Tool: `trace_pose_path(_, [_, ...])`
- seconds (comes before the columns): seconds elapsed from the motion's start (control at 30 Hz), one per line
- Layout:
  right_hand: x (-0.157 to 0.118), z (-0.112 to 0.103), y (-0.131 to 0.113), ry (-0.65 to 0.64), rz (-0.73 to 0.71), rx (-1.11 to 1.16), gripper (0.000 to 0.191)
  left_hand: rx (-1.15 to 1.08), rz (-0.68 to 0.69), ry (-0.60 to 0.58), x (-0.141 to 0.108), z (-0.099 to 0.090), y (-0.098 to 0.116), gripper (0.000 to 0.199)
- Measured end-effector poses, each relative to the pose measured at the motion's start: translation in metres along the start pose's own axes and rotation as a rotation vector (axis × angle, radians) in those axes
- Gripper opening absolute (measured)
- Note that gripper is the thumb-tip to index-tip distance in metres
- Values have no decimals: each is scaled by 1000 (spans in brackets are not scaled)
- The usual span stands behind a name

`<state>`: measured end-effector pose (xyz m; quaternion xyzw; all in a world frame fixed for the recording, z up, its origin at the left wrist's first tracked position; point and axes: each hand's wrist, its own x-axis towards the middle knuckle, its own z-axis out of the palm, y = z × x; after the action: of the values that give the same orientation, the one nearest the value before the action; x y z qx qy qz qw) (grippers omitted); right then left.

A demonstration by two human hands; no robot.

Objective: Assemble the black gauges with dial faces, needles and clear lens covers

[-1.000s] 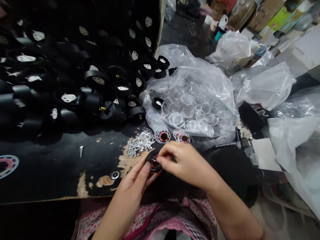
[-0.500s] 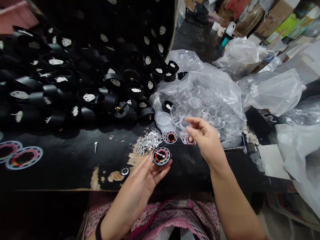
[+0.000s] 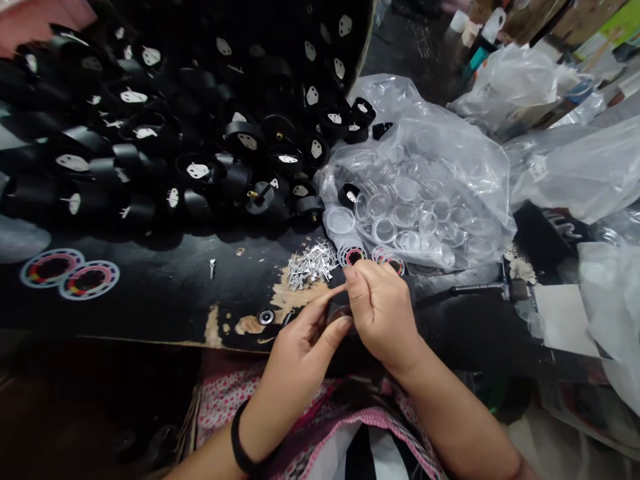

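Observation:
Fingers of my left hand (image 3: pixel 305 353) are wrapped round a small round gauge (image 3: pixel 341 313), which my fingers mostly hide. My right hand (image 3: pixel 383 310) is closed against the gauge's right side, its thumb and fingers pressed together at the rim; whether it holds a separate part is hidden. Just beyond my hands lie a heap of small pale pointers (image 3: pixel 313 265) and a stack of printed dials (image 3: pixel 353 256). Clear round lenses (image 3: pixel 405 215) spill from a plastic bag behind them.
Many black gauge housings (image 3: pixel 197 170) are piled at the back left. Two dials (image 3: pixel 90 280) lie at the left, with a single pointer (image 3: pixel 212 269) nearer. A hammer-like tool (image 3: pixel 480 289) and white card (image 3: pixel 565 320) are at the right.
My right hand has moved down and left to meet the gauge, and its fingers have closed. My left hand has turned, covering the gauge's face. The camera view has shifted.

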<state>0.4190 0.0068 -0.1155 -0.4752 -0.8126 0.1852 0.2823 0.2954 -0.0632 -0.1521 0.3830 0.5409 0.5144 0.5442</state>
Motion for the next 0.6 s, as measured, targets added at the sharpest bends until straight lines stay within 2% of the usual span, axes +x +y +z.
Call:
trace_pose_path(0.1, [-1, 11, -1, 48, -53, -3, 46, 22, -1, 3, 0, 0, -2, 31])
trace_pose_path(0.23, [-3, 25, -11, -16, -74, 62, 48, -3, -66, 60, -5, -13, -1, 36])
trace_pose_path(0.3, [-3, 28, -19, -135, -87, 130, 50, 27, -150, 85, -20, -35, -4, 39])
trace_pose_path(0.4, [-1, 21, -22, -323, -78, 291, 47, 225, -286, 126, -61, -86, -14, 40])
trace_pose_path(0.47, [1, 15, -19, -298, -16, 350, 42, 470, -226, 305, -88, -122, -18, 41])
trace_pose_path(0.5, [3, 13, -17, -269, 17, 354, 40, 642, -135, 400, -95, -136, -19, 40])
trace_pose_path(0.53, [5, 13, -17, -259, 29, 350, 37, 802, -18, 465, -97, -147, -17, 41])
trace_pose_path(0.6, [7, 15, -22, -338, -24, 348, 32, 975, 169, 495, -78, -158, -9, 46])
